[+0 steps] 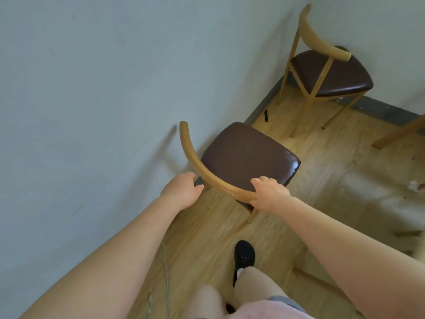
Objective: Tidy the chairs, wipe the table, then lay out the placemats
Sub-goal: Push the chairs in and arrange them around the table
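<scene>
Right hand (pixel 270 194) grips the near chair (pixel 248 153) by its curved backrest; left hand (pixel 182 192), fingers loosely curled, sits just beside it. Wall (pixel 92 88) adjoins; 1 second chair (pixel 331 70) stands beyond.

Light wood-plank floor (pixel 322 180) under my black shoe (pixel 244 255), near wooden chair with brown padded seat (pixel 248 153) standing on it, second matching chair (pixel 331 72) beyond, small black object (pixel 266 115) lying between them.

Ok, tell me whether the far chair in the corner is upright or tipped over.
Upright. The far chair stands by the wall with its dark seat facing up, backrest above it and its visible legs reaching down to the wood floor.
</scene>
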